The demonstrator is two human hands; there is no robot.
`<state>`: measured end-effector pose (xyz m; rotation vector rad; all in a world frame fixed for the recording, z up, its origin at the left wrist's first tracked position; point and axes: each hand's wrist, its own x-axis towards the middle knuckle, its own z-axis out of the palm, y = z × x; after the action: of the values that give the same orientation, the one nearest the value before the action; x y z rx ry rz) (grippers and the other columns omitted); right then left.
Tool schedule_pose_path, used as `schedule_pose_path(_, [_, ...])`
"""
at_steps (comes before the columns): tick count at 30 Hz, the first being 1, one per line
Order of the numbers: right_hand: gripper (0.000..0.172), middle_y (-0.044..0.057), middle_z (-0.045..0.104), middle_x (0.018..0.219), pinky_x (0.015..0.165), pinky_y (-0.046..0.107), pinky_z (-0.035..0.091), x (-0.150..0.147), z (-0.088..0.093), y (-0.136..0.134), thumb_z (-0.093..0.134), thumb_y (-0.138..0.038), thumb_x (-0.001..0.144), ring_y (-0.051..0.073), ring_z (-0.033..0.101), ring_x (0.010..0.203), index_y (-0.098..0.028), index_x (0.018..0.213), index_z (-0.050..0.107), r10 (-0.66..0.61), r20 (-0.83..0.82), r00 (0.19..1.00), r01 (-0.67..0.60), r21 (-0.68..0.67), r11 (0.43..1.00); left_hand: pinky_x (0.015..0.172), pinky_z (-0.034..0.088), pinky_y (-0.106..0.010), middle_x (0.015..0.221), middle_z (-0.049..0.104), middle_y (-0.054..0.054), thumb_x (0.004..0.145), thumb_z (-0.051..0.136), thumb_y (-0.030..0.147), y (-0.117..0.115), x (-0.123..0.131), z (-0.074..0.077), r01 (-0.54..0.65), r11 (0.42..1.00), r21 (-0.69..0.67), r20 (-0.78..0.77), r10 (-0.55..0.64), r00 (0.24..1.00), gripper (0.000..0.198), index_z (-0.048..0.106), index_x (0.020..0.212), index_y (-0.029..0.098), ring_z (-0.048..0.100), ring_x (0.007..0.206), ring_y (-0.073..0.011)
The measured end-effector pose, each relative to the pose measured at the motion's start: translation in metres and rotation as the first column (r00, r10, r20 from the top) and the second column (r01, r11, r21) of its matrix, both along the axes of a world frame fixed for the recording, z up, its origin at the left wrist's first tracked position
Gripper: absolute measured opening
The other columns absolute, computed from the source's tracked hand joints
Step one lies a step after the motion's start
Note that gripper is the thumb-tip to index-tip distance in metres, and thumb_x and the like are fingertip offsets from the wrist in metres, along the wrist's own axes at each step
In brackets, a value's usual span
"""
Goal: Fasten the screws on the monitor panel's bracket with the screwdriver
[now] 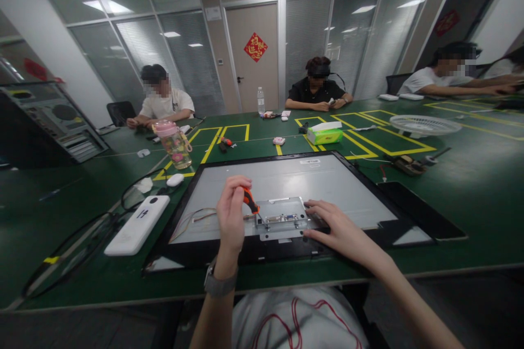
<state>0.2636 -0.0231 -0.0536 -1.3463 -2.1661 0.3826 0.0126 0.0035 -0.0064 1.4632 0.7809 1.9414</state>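
A monitor panel (327, 180) lies face down on the green table in front of me, its grey metal back showing inside a black frame. My left hand (231, 212) is closed round an orange-handled screwdriver (250, 200), whose tip points down at the left end of a small metal cover plate (282, 218) near the panel's front edge. My right hand (333, 226) rests with fingers spread on the right side of that plate. Thin coloured wires (196, 218) run out left of the plate.
A white power pack (137, 224) with black cables lies left of the panel. A pink-lidded bottle (175, 143), a tissue box (325, 133), a white fan grille (424, 124) and a computer case (45, 120) stand further off. Several other people sit round the table's far side.
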Motion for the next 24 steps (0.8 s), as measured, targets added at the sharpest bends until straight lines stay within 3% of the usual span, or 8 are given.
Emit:
schedule_pose_path(3, [0.033,0.013,0.062,0.134,0.108,0.052,0.044,0.0006,-0.0017,0.0005,0.069,-0.044,0.086,0.032,0.056,0.125,-0.021,0.111,0.068,0.003,-0.012,1.000,-0.003,0.012,1.000,0.068,0.046,-0.024,0.087,0.056,-0.004,0.090,0.063,0.043,0.0013,-0.0005,-0.0010,-0.079,0.997,0.016,-0.062,0.080,0.995,0.025,0.069,0.082,0.019,0.055,0.079,-0.0154])
schedule_pose_path(8, [0.033,0.012,0.062,0.134,0.108,0.052,0.044,0.0011,-0.0037,0.0005,0.068,-0.044,0.087,0.032,0.056,0.125,-0.022,0.111,0.068,0.004,-0.023,1.000,-0.003,0.019,1.000,0.073,0.049,-0.027,0.085,0.062,-0.005,0.097,0.050,0.047,-0.0009,0.0038,-0.0016,-0.010,0.997,-0.072,0.030,0.013,0.999,0.033,0.066,0.094,0.018,0.059,0.079,-0.0164])
schedule_pose_path(14, [0.033,0.012,0.062,0.134,0.108,0.052,0.044,0.0010,-0.0032,0.0012,0.069,-0.044,0.086,0.032,0.056,0.125,-0.022,0.111,0.068,-0.001,-0.013,1.000,0.001,0.012,1.000,0.066,0.046,-0.023,0.085,0.054,-0.003,0.089,0.064,0.044,-0.0014,0.0038,0.0028,-0.105,0.993,0.052,-0.083,0.109,0.991,0.026,0.068,0.080,0.019,0.055,0.075,-0.0143])
schedule_pose_path(19, [0.034,0.013,0.062,0.135,0.108,0.051,0.044,0.0010,-0.0031,0.0010,0.069,-0.043,0.086,0.032,0.056,0.125,-0.021,0.111,0.068,-0.001,-0.004,1.000,0.001,0.011,1.000,0.074,0.047,-0.026,0.088,0.062,-0.005,0.096,0.051,0.046,-0.0002,0.0022,0.0002,0.003,0.999,-0.053,-0.016,-0.004,1.000,0.032,0.069,0.090,0.019,0.060,0.082,-0.0163])
schedule_pose_path(24, [0.034,0.013,0.062,0.134,0.108,0.052,0.044,0.0004,-0.0015,0.0002,0.069,-0.044,0.086,0.032,0.056,0.125,-0.021,0.111,0.068,-0.004,-0.009,1.000,0.004,0.007,1.000,0.069,0.046,-0.024,0.086,0.055,-0.003,0.089,0.066,0.041,-0.0013,0.0026,0.0009,-0.052,0.997,0.062,-0.083,0.057,0.995,0.022,0.069,0.082,0.019,0.056,0.077,-0.0137])
